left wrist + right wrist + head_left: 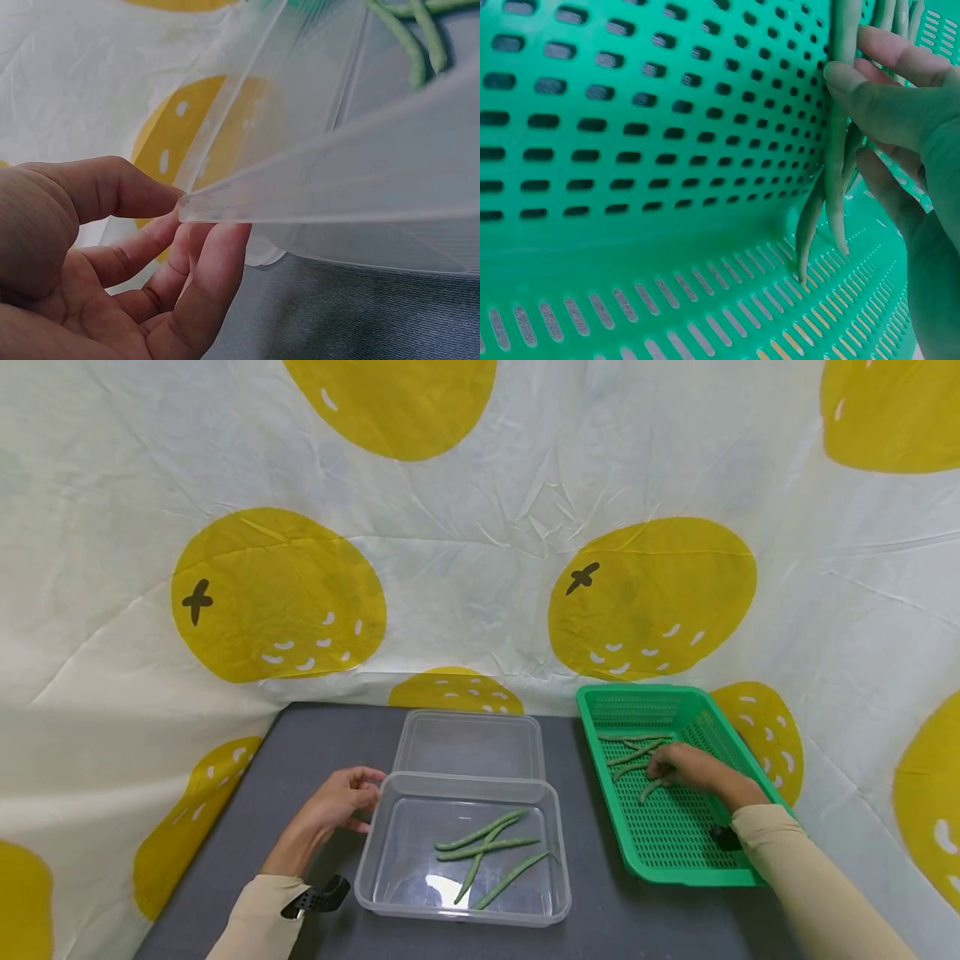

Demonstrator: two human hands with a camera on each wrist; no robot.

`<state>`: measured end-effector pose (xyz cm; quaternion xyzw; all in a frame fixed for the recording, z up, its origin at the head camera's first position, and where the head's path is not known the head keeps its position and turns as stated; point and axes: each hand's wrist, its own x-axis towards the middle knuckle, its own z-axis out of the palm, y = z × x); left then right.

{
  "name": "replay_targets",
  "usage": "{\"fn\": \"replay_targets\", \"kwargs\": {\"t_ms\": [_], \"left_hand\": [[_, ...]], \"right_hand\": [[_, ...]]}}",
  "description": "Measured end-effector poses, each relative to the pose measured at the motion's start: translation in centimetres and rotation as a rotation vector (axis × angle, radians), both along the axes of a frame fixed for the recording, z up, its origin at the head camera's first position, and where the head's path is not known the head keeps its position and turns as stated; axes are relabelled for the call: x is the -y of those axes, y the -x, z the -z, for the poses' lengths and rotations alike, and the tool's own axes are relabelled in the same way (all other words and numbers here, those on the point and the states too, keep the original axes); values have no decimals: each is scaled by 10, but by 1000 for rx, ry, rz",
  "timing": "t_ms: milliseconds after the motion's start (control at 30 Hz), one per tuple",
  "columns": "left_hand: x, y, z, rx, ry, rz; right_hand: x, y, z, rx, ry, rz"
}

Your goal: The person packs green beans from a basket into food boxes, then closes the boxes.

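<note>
A clear plastic container [461, 787] stands on the table with several green beans [507, 878] lying in it. My left hand [347, 797] is at its far left corner; in the left wrist view, the thumb and fingers of that hand [142, 247] pinch the container's rim [225, 206]. Over to the right, my right hand [682, 766] reaches into a green perforated basket [626, 852]. In the right wrist view, thumb and forefinger of the right hand [907, 112] pinch a green bean [835, 161]. More beans [637, 753] lie in the basket.
Behind the container lies a clear plastic lid [468, 743], partly covered by the container's far rim. A dark grey tabletop [592, 910] carries everything. White cloth with yellow fruit prints [465, 602] hangs behind and at the sides.
</note>
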<state>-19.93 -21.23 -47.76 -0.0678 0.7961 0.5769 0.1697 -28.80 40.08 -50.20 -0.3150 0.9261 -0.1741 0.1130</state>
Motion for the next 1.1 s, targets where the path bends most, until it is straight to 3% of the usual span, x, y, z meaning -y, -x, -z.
{"fn": "replay_targets", "kwargs": {"t_ms": [233, 433, 700, 933, 1100], "left_hand": [[1, -1, 0, -5, 8, -2], [2, -1, 1, -7, 5, -1], [0, -2, -1, -12, 5, 12], [0, -3, -2, -15, 5, 10], [0, -2, -3, -16, 2, 13]], "right_hand": [[3, -4, 2, 58, 51, -15], [4, -4, 3, 77, 41, 18], [6, -6, 3, 170, 34, 62], [11, -9, -10, 184, -13, 64], [13, -12, -25, 181, 53, 74]]}}
